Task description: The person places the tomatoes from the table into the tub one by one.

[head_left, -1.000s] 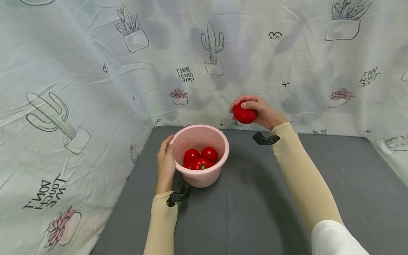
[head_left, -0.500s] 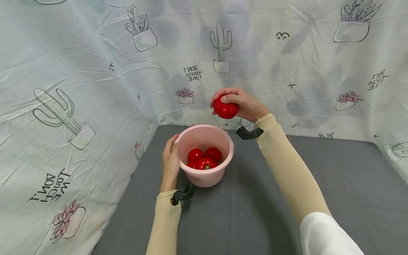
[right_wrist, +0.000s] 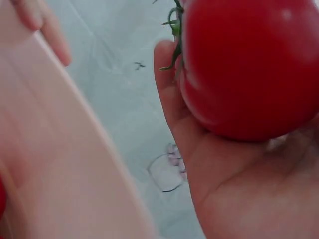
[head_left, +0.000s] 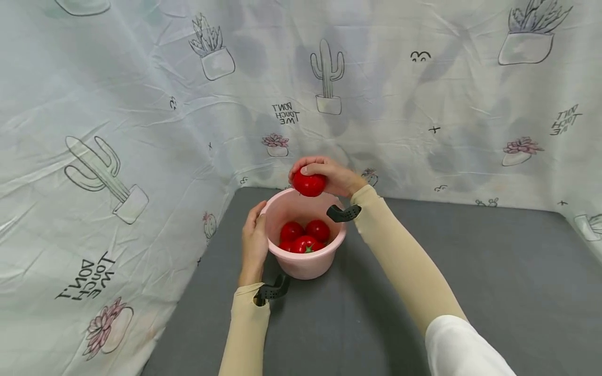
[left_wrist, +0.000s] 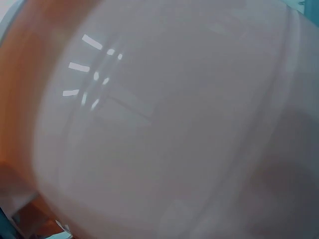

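A pink plastic bucket (head_left: pixel 303 269) stands on the table with several red tomatoes (head_left: pixel 317 230) inside; one shows a green stem. At its left side, my left hand (head_left: pixel 254 245) grips the rim and wall. The bucket's smooth outer wall (left_wrist: pixel 164 124) fills most of the left wrist view. Over the bucket's far rim, my right hand (head_left: pixel 335 178) holds another tomato (head_left: pixel 308 183), thumb on top and fingers behind it. In the right wrist view this tomato (right_wrist: pixel 249 69) lies against the palm, its green stem (right_wrist: pixel 175 30) turned toward the bucket.
Dark grey cloth covers the table (head_left: pixel 470 271). A pale curtain (head_left: pixel 385 104) printed with potted cacti closes off the back and left side. Black straps (head_left: pixel 345 213) sit on both wrists.
My right hand has carried its tomato leftward, from right of the bucket to above its far rim, sinking in the last half second. My left hand stays on the bucket.
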A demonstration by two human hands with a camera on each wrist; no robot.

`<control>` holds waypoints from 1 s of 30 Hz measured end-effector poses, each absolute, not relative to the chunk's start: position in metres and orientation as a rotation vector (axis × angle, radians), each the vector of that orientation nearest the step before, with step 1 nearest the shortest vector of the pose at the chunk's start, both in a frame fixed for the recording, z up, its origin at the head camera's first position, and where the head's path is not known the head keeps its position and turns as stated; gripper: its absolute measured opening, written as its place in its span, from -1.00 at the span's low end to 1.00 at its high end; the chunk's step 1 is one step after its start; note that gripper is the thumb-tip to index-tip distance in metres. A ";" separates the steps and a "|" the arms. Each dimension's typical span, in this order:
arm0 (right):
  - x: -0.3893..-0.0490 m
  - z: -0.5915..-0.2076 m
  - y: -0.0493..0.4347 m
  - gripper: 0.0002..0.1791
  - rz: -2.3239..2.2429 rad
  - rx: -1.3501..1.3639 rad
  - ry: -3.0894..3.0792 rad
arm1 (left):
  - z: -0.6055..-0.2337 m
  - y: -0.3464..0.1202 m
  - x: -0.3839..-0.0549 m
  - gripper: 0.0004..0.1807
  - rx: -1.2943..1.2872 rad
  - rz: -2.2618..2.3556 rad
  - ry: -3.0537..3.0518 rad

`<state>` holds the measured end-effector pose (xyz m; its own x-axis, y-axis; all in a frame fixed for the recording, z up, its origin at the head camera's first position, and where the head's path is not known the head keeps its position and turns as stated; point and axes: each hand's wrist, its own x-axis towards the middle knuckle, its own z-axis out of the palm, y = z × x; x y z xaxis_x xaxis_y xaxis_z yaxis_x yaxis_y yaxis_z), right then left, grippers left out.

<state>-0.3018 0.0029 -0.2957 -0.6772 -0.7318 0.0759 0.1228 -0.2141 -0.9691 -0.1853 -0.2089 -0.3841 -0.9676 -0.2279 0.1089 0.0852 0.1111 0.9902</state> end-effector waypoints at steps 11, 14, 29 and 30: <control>-0.318 -0.326 0.005 -0.79 -1.859 -0.672 1.558 | -0.386 -0.193 -0.186 -0.50 0.198 -1.914 -2.162; -0.321 -0.330 0.007 -0.79 -1.840 -0.687 1.560 | -0.386 -0.191 -0.187 -0.50 0.200 -1.911 -2.163; -0.325 -0.331 0.014 -0.78 -1.885 -0.766 1.411 | -0.387 -0.185 -0.190 -0.50 0.223 -1.893 -2.152; -0.326 -0.331 0.014 -0.77 -1.904 -0.773 1.386 | -0.387 -0.185 -0.191 -0.50 0.221 -1.895 -2.146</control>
